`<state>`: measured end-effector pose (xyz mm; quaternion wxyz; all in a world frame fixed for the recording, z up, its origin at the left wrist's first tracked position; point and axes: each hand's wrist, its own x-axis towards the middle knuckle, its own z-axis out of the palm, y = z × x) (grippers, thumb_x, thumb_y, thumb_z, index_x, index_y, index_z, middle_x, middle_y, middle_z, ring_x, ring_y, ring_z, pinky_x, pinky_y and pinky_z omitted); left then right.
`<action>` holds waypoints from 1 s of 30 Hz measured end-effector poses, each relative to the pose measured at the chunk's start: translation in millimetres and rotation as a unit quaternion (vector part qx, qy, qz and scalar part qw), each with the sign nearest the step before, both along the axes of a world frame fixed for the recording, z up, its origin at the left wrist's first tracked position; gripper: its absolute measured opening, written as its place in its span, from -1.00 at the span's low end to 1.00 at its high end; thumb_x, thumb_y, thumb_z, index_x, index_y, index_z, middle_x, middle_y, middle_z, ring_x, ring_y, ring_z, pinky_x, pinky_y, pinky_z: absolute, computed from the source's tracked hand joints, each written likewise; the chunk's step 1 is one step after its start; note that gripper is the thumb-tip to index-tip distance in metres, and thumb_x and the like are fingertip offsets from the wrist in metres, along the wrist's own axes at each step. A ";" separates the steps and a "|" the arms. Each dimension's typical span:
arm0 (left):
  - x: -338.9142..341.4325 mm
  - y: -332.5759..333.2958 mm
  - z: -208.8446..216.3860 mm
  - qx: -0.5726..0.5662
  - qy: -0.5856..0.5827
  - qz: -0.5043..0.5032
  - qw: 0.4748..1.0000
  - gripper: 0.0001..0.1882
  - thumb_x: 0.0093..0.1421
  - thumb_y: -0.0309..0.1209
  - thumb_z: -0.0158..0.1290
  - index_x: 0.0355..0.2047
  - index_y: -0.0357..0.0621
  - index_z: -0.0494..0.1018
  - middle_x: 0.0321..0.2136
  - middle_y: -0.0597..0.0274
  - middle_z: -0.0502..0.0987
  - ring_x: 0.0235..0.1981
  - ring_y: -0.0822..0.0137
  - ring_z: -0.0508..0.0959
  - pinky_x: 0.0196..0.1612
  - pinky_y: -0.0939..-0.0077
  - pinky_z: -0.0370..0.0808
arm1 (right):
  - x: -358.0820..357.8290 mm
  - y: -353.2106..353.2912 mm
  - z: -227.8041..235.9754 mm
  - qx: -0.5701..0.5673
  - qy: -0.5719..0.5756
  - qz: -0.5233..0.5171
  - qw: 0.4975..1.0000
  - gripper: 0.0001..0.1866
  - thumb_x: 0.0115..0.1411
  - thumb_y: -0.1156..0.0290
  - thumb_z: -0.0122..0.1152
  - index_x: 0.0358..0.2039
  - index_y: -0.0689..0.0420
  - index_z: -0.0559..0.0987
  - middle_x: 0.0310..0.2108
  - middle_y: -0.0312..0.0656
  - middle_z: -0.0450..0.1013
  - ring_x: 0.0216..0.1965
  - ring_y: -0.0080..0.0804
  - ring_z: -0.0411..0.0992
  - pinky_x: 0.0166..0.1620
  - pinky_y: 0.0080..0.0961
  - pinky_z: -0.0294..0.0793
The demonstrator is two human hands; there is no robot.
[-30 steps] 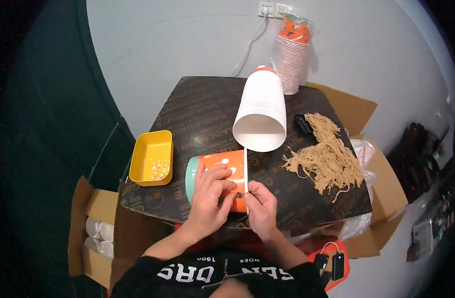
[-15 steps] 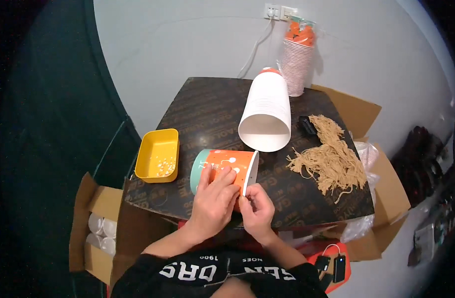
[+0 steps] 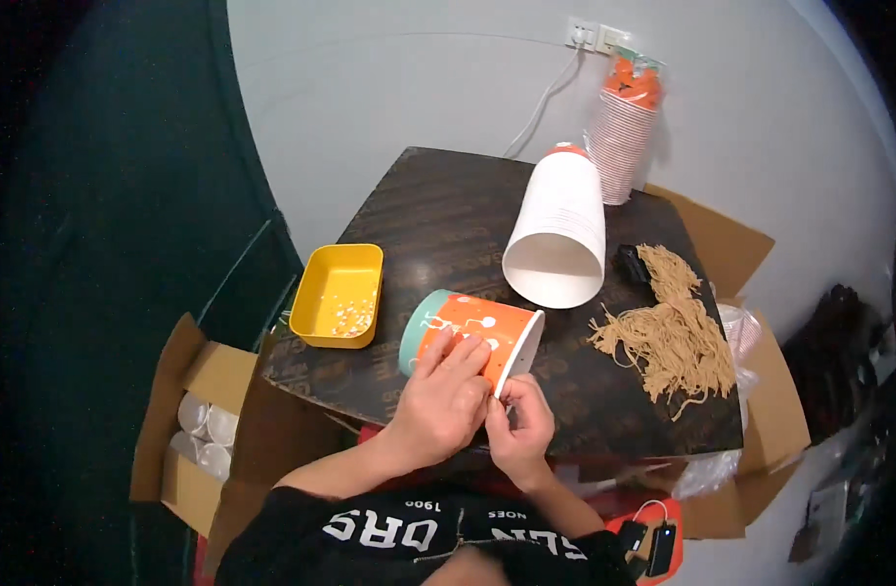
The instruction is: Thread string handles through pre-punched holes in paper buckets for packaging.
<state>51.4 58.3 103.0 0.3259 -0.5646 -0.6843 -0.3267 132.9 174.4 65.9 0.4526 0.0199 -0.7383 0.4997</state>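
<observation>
The orange-and-green paper cup [image 3: 472, 313] is lying on its side by the near edge of the desk [image 3: 438, 195], and it is turning: its mouth, edge-on a second ago, is now showing some of its pale inside. That turn is apparently bringing more of the white rim [image 3: 518, 352] into reach while the handling is staying there. The left hand [image 3: 446, 402] is curving over the cup's side, fingers laid along it and holding it, while the right hand [image 3: 523, 425] is pinching the rim's near part between thumb and forefinger; what is sitting right at those tips is too small to tell. Whether the cup is holding anything is not showing. To its left, a yellow plastic box [image 3: 336, 342] is holding small white bits [image 3: 353, 315] scattered over the near part of its floor. Beyond the cup, a nested stack of paper cups [image 3: 555, 210] is lying with its open mouth facing the person, and a clear bag [image 3: 646, 70] is enclosing another, upright cup stack [image 3: 624, 146]. At lower left, an open carton [image 3: 213, 373] is holding white round-ended items [image 3: 194, 415].
</observation>
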 end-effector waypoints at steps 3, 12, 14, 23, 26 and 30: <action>-0.6 -3.2 -0.6 0.018 -0.010 -0.008 1.000 -0.76 -0.03 -0.56 0.20 -0.35 -0.30 0.41 -0.10 -0.23 0.51 0.01 -0.15 0.52 0.19 -0.16 0.29 | 0.5 -0.3 -1.1 0.017 -0.005 0.007 1.000 -0.86 0.08 0.67 0.21 -0.34 0.25 0.46 -0.43 -0.16 0.39 -0.51 -0.46 0.39 -0.43 -0.56 0.39; -46.6 -39.9 8.7 0.072 -0.141 0.105 0.982 -0.86 0.11 -0.65 0.05 -0.31 -0.23 0.45 -0.09 -0.01 0.55 -0.04 -0.03 0.53 0.16 0.04 0.36 | 2.2 19.3 15.0 0.177 0.003 -0.107 0.978 -0.77 0.01 0.68 0.26 -0.29 0.26 0.49 -0.34 -0.05 0.45 -0.39 -0.10 0.47 -0.33 -0.27 0.48; -75.9 -66.9 1.4 0.086 -0.167 0.216 0.958 -0.81 0.12 -0.63 0.06 -0.22 -0.26 0.47 -0.23 0.00 0.54 -0.12 -0.03 0.52 0.00 0.18 0.44 | -1.6 21.7 27.5 0.257 0.032 -0.092 0.961 -0.77 -0.04 0.67 0.26 -0.31 0.26 0.50 -0.37 -0.08 0.45 -0.36 -0.10 0.44 -0.27 -0.23 0.42; -171.0 -114.7 -42.6 -0.106 -0.206 0.394 0.889 -0.89 0.16 -0.57 -0.01 -0.32 -0.33 0.49 -0.34 -0.17 0.56 -0.19 -0.13 0.52 -0.07 0.11 0.45 | -7.9 19.0 18.1 0.372 0.021 -0.082 0.925 -0.80 -0.01 0.49 0.23 -0.30 0.13 0.56 -0.32 -0.28 0.44 -0.20 -0.33 0.41 -0.03 -0.32 0.31; -179.1 -111.7 -53.3 -0.130 -0.243 0.400 0.874 -0.86 0.17 -0.57 -0.02 -0.30 -0.36 0.51 -0.28 -0.21 0.56 -0.16 -0.13 0.52 -0.06 0.11 0.44 | -5.4 23.3 18.3 0.359 0.012 -0.090 0.929 -0.76 -0.02 0.48 0.28 -0.27 0.11 0.57 -0.26 -0.25 0.44 -0.16 -0.29 0.40 -0.01 -0.28 0.30; -171.6 -106.2 -47.2 -0.078 -0.211 0.355 0.907 -0.84 0.18 -0.55 0.02 -0.26 -0.37 0.52 -0.22 -0.21 0.56 -0.14 -0.12 0.52 -0.02 0.11 0.44 | 6.4 41.7 24.3 0.273 0.021 -0.092 0.957 -0.66 -0.09 0.48 0.39 -0.23 0.13 0.58 -0.18 -0.19 0.45 -0.11 -0.19 0.40 -0.02 -0.25 0.30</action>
